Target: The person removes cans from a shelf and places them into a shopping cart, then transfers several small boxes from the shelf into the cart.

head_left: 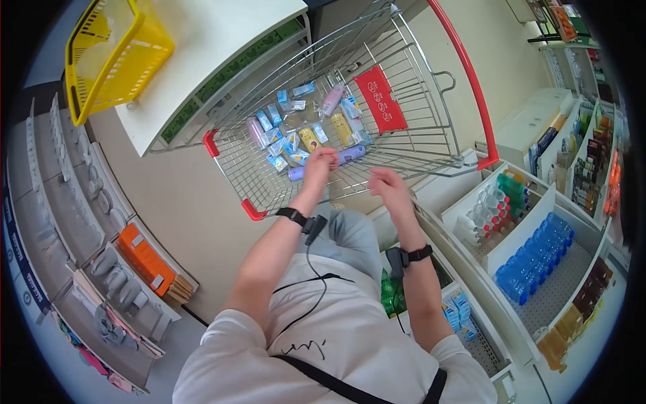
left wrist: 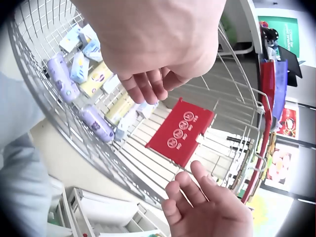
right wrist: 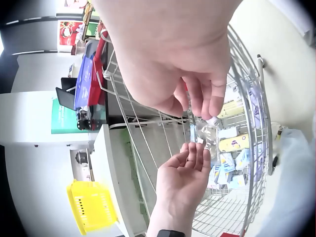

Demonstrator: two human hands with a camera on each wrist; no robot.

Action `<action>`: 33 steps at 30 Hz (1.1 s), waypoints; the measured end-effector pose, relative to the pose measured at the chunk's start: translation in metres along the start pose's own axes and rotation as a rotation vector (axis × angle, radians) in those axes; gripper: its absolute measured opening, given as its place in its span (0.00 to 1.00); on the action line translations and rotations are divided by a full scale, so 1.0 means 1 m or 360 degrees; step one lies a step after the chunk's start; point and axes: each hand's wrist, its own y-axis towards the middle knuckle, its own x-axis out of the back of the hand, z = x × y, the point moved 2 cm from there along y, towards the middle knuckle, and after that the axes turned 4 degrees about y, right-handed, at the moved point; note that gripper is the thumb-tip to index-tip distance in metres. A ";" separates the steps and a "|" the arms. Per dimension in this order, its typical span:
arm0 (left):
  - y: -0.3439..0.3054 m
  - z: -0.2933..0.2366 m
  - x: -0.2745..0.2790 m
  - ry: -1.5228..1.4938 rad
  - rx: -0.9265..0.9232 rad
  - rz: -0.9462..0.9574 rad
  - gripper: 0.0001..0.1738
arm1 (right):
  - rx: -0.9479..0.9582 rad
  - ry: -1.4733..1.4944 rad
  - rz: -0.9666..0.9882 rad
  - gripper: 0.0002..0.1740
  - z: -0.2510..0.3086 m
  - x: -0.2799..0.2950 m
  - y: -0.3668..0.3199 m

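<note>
Left hand (head_left: 319,165): above the shopping cart (head_left: 417,114), fingers loosely bent, held nothing | Right hand (head_left: 389,188): just beside, relaxed, also empty | Goods: purple tube (head_left: 351,154) and small packets (head_left: 289,145) lay on the cart floor under the left hand | Progress: apparently many goods were in the cart; neither hand carried another.

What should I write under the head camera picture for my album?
A left hand and right hand hover over a wire shopping cart of small packets and purple bottles.
</note>
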 end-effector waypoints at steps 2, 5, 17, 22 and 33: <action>0.014 -0.012 0.024 0.0057 0.0119 -0.0080 0.10 | -0.0055 -0.0062 0.0074 0.17 0.000 -0.015 0.032; 0.028 -0.017 0.060 0.0049 0.0222 -0.0163 0.11 | -0.0220 -0.0666 0.0400 0.22 -0.003 -0.044 0.087; 0.054 0.032 0.120 -0.0052 0.0375 -0.0421 0.11 | 0.0257 -0.1902 -0.0254 0.28 -0.065 -0.044 0.301; 0.054 0.049 0.114 -0.0109 0.0440 -0.0458 0.11 | 0.0445 -0.2095 -0.0479 0.27 -0.073 -0.055 0.325; 0.083 0.014 0.083 -0.0377 0.0395 -0.0382 0.15 | 0.0108 -0.1069 0.0193 0.23 -0.076 -0.112 0.262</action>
